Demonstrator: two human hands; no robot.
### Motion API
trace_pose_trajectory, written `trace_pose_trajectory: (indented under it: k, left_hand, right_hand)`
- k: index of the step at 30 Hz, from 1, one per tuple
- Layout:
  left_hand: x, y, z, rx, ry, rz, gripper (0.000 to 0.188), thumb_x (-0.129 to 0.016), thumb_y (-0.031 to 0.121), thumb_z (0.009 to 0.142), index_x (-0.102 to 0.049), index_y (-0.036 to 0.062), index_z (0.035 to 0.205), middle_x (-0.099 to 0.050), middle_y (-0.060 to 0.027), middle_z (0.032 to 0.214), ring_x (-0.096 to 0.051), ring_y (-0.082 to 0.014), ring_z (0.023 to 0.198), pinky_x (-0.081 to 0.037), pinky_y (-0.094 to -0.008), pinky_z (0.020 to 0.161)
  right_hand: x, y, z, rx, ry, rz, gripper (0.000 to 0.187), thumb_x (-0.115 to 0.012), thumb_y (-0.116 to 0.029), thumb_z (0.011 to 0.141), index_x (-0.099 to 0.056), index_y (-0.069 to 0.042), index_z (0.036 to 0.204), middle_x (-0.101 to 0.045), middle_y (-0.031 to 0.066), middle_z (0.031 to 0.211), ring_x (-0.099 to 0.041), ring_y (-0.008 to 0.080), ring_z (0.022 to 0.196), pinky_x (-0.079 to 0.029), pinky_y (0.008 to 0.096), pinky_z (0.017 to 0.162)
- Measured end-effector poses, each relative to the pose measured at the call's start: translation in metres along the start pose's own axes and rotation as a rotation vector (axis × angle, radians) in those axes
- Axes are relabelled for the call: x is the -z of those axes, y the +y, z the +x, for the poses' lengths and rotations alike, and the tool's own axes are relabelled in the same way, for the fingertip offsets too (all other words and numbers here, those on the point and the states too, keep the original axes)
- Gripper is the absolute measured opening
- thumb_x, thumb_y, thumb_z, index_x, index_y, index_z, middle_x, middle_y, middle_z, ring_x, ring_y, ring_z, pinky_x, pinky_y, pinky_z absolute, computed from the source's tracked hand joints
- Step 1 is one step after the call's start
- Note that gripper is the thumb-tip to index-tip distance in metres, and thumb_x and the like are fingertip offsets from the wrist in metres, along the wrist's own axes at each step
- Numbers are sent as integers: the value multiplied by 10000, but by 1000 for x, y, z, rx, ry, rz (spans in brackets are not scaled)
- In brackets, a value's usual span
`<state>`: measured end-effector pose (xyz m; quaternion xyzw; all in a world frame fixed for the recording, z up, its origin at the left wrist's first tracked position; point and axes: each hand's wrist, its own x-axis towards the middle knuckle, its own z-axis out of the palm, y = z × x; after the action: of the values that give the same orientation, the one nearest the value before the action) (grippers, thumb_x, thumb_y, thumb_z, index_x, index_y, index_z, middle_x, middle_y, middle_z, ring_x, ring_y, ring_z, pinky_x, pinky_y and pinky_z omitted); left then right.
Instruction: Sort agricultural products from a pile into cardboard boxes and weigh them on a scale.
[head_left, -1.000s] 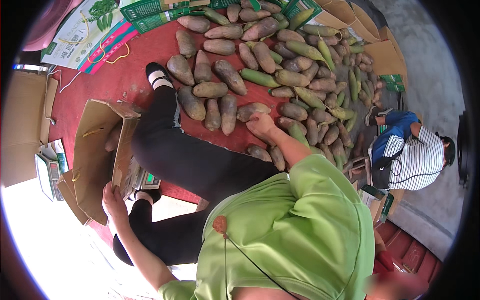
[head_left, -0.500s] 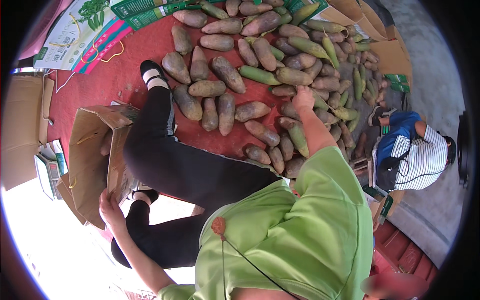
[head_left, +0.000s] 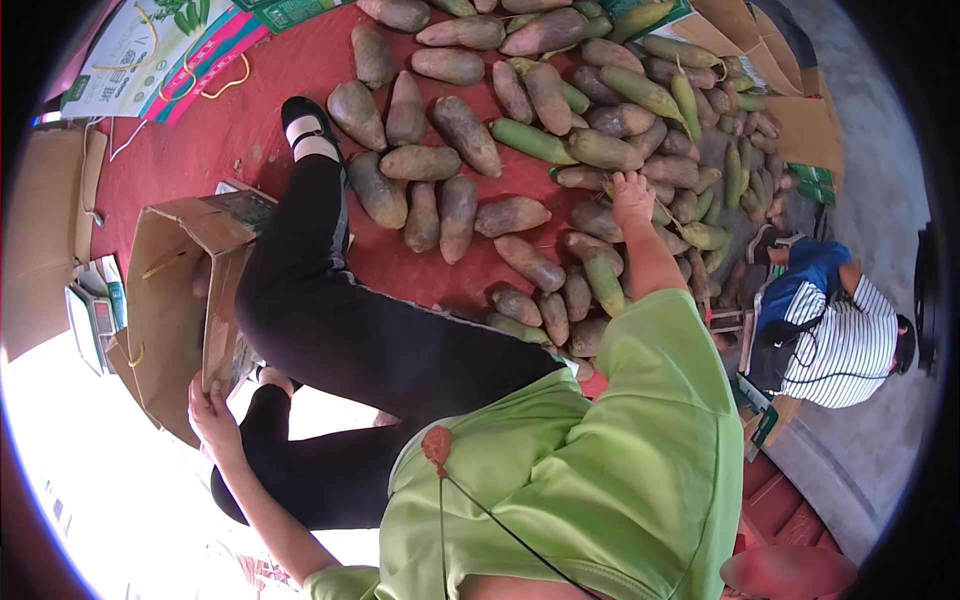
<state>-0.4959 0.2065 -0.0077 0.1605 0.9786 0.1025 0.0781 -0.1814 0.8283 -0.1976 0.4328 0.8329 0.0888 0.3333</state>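
My right hand reaches into a heap of purple-brown and green radishes. Its fingers bend down over the heap beside a purplish radish; they look slightly apart, with no radish visibly held in them. A paler radish lies just beyond. At the left, my left hand grips the lower edge of a cardboard box, its fingers closed on the wall. The box lies beside my bent leg with its opening toward the left, and its inside is mostly in shadow.
Loose radishes lie on a red mat. Printed cartons stand at the far left, and a scale is left of the box. At the right, a person in a striped shirt sits beside the heap.
My right hand has shifted slightly rightward over the heap. My left hand stays on the box edge. The whole view has shifted a little, and the person at the right leans differently.
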Motion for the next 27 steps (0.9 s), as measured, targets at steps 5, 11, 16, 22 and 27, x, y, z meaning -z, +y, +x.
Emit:
trace_pose_trajectory:
  k: [5, 11, 16, 22, 27]
  left_hand:
    - [12, 6, -9, 98, -35, -18, 284, -509, 8, 844, -555, 1, 1124, -609, -196, 998, -601, -378, 885, -469, -421, 752]
    - [13, 28, 3, 51, 29, -32, 247, -533, 14, 797, -597, 25, 1036, -619, -177, 972, -581, -375, 922, -451, -425, 809]
    - [17, 25, -1, 74, 76, -32, 222, -544, 30, 795, -602, 30, 1009, -627, -148, 931, -585, -341, 909, -446, -419, 812]
    - [22, 23, -1, 30, -4, -39, 206, -544, 56, 805, -614, 42, 999, -622, -127, 924, -584, -325, 923, -441, -418, 809]
    - [22, 20, -5, 28, 13, -79, 184, -550, 74, 808, -623, 54, 976, -616, -131, 908, -583, -330, 908, -448, -425, 798]
  right_hand:
    - [-15, -6, 10, 98, 57, 11, 434, -616, -80, 760, -446, -165, 1150, -522, 61, 1123, -481, 255, 1147, -417, 424, 909]
    - [-23, 15, -10, 147, 142, -111, 251, -571, -128, 821, -554, -188, 1063, -486, 24, 1160, -475, 243, 1132, -452, 438, 845]
    - [0, 11, -31, 191, 156, -108, 379, -627, -101, 764, -538, -215, 1114, -484, 24, 1142, -477, 248, 1127, -458, 440, 838]
    - [24, 0, -56, 211, 283, 48, 526, -740, -126, 649, -513, -166, 1121, -465, 60, 1195, -479, 300, 1107, -470, 466, 836]
    - [56, -18, -63, 337, 409, 274, 570, -764, -77, 615, -529, -96, 1134, -500, 106, 1149, -483, 329, 1080, -453, 429, 863]
